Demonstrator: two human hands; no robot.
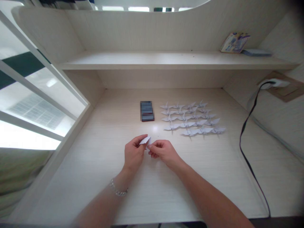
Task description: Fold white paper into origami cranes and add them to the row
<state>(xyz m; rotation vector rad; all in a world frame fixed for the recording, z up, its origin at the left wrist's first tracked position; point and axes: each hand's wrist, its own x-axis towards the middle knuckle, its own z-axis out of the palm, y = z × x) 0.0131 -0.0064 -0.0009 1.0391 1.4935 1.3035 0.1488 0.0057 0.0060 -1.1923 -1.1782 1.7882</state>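
Paper crane (145,140) pinched between left hand (134,155) and right hand (165,153), held together.
Overtight pinching could crease it (a slip might knock the nearby crane rows (190,117)).

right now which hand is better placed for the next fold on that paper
Probably the right hand: its fingertips are at the lower end of the folded white paper, while the left hand grips it.

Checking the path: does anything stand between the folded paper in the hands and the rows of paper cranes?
Nothing visible. The folded white paper, held in the left hand and right hand, has the rows of paper cranes ahead to its right; the blurred dark block sits left of them, off that line.
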